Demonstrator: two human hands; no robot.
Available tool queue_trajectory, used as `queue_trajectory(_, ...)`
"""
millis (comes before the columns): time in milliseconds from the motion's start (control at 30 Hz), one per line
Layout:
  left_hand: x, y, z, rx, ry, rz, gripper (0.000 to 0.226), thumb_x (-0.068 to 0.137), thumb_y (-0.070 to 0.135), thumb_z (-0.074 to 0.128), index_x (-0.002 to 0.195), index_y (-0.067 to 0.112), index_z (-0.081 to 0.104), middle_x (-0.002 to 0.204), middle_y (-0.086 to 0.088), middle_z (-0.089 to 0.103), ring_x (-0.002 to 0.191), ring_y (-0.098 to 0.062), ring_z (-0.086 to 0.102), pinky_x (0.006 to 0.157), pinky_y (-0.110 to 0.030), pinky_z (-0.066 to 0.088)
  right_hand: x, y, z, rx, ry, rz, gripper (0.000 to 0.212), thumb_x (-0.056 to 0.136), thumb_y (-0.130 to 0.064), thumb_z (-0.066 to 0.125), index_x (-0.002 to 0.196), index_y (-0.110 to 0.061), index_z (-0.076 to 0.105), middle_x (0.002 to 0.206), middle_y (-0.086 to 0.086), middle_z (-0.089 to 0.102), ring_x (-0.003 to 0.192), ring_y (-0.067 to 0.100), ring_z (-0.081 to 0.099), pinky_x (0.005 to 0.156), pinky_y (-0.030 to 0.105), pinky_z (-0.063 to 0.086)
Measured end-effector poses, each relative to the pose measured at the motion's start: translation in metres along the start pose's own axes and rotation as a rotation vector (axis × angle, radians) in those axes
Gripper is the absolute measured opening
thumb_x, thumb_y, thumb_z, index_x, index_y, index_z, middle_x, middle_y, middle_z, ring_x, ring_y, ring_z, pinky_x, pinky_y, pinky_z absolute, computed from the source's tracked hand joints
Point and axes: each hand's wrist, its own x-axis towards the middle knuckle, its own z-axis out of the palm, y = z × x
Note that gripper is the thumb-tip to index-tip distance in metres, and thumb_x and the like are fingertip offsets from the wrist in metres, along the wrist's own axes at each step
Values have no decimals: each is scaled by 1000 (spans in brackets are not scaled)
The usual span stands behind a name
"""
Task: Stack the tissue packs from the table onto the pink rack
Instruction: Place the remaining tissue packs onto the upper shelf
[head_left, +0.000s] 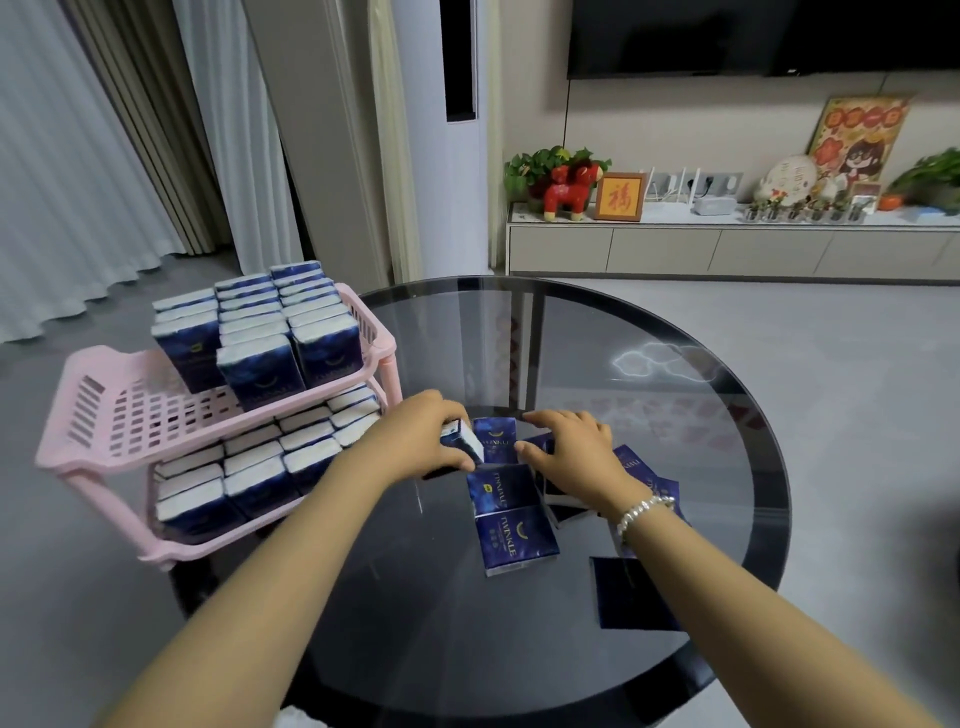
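Several dark blue tissue packs (511, 535) lie in a loose heap on the round glass table (649, 415). My left hand (415, 439) grips one pack (464, 441) at the heap's left edge, tilted up on its side. My right hand (576, 452) rests fingers-down on other packs (540, 447) in the heap; whether it grips one I cannot tell. The pink rack (104, 415) stands left of the table. Its top tier holds three rows of upright packs (270, 327) at the back, and the lower tier (249, 473) is filled with packs.
The front of the rack's top tier is bare slotted plastic. One dark pack (631, 592) lies apart near the table's right front. A TV cabinet (727, 249) with ornaments stands along the far wall, and curtains hang behind the rack.
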Motion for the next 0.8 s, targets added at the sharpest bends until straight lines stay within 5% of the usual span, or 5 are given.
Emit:
queue_trajectory(133, -40, -5, 17, -560, 139, -185, 19, 78, 35, 74, 90, 27, 62, 93, 5, 63, 87, -10, 60, 68, -22, 46, 27, -19, 6, -92, -99, 1, 54, 90, -45, 54, 139, -25, 41, 140, 2, 47, 131, 24, 33, 105, 41, 24)
queue_trajectory(267, -51, -7, 41, -1112, 238, -473, 29, 88, 39, 62, 107, 17, 59, 102, -2, 68, 96, -20, 65, 89, -41, 54, 44, -29, 16, -199, -251, 49, 63, 84, -47, 62, 137, -23, 41, 138, 6, 46, 129, 28, 35, 104, 44, 27)
queue_trajectory(333, -54, -7, 44, -1342, 259, -571, 35, 91, 41, 57, 115, 15, 56, 106, -5, 67, 91, -26, 68, 69, -44, 60, 48, -31, 19, -180, -260, 81, 62, 81, -44, 66, 133, -22, 42, 133, 7, 50, 127, 30, 37, 103, 45, 27)
queue_trajectory(467, -63, -8, 43, -1415, 243, -629, 36, 92, 44, 52, 115, 16, 53, 108, -13, 69, 88, -32, 71, 40, -24, 48, 48, -37, 19, -172, -236, 55, 64, 77, -38, 71, 131, -23, 40, 127, 8, 53, 123, 29, 42, 102, 44, 27)
queue_trajectory(800, -77, -5, 46, -1447, 343, -522, 23, 96, 21, 53, 116, 11, 58, 106, -11, 66, 80, -18, 65, 51, -23, 56, 40, -49, 13, -70, -185, -6, 48, 79, -30, 71, 118, -22, 45, 111, 2, 60, 111, 26, 52, 101, 41, 30)
